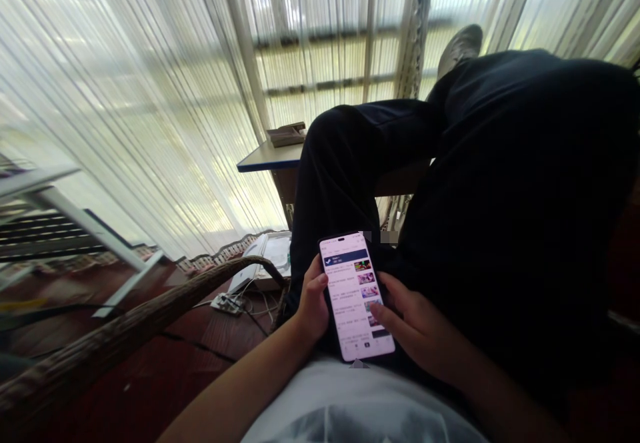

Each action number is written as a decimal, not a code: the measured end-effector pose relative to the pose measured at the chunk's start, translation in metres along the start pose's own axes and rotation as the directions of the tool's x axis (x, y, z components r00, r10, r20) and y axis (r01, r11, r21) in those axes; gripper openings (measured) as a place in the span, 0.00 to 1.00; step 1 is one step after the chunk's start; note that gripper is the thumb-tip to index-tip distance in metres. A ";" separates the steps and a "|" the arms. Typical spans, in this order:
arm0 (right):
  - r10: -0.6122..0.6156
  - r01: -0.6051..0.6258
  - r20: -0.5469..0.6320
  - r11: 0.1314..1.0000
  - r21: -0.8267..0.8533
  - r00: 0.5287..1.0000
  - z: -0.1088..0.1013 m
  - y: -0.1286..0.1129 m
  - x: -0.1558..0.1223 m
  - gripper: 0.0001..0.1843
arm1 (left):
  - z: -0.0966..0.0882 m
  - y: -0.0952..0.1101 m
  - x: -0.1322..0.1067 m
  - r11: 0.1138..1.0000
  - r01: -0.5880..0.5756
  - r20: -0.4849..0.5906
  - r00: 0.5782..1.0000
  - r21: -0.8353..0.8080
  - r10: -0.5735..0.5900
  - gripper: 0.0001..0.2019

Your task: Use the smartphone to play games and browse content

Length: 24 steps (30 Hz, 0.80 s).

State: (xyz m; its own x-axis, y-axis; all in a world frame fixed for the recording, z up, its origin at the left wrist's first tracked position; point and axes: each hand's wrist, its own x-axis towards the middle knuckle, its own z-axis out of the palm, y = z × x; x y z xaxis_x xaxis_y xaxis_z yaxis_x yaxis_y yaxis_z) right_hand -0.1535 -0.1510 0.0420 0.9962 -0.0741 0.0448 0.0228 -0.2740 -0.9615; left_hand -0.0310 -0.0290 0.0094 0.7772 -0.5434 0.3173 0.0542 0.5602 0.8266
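Note:
A lit smartphone [354, 303] is held upright over my lap, its screen showing a list of text lines with small pictures down the right side. My left hand [315, 300] grips its left edge, the thumb bent against the screen's border and the other fingers hidden behind it. On the opposite side my right hand [407, 313] closes about the right edge. Its thumb lies over the screen near the lower pictures, and its fingers are partly hidden behind the phone.
My dark-trousered legs [360, 143] are raised and crossed ahead. Beyond them stand a small table [270, 156] bearing a flat object [287, 135], and sheer curtains [150, 96]. To the left are a wooden armrest [200, 283], a power strip [227, 303] with cables and a white-framed rack [105, 220].

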 end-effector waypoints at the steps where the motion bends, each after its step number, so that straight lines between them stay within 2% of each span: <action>1: -0.001 0.001 0.001 1.000 0.002 1.000 0.000 0.000 0.000 0.27 | 0.000 0.000 0.000 1.000 -0.002 0.004 1.000 0.002 0.002 0.20; 14: -0.001 0.001 0.006 0.998 -0.066 1.000 0.002 -0.005 0.003 0.27 | -0.002 0.000 0.002 0.998 -0.027 0.030 0.999 -0.048 0.028 0.16; 18: -0.015 0.015 0.008 0.997 -0.072 1.000 0.002 -0.006 0.002 0.27 | -0.002 0.001 0.002 0.998 -0.023 0.002 1.000 -0.051 0.023 0.17; 24: 0.006 -0.006 -0.005 0.999 -0.037 1.000 -0.002 -0.001 -0.001 0.27 | 0.000 -0.003 0.003 0.998 -0.025 0.024 0.999 -0.049 0.026 0.19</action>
State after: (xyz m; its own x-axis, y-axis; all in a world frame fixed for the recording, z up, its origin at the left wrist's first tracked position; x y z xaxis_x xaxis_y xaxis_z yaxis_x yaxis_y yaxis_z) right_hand -0.1544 -0.1530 0.0432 0.9959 -0.0806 0.0406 0.0138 -0.3089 -0.9510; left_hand -0.0287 -0.0321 0.0082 0.7631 -0.5436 0.3495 0.0658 0.6034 0.7947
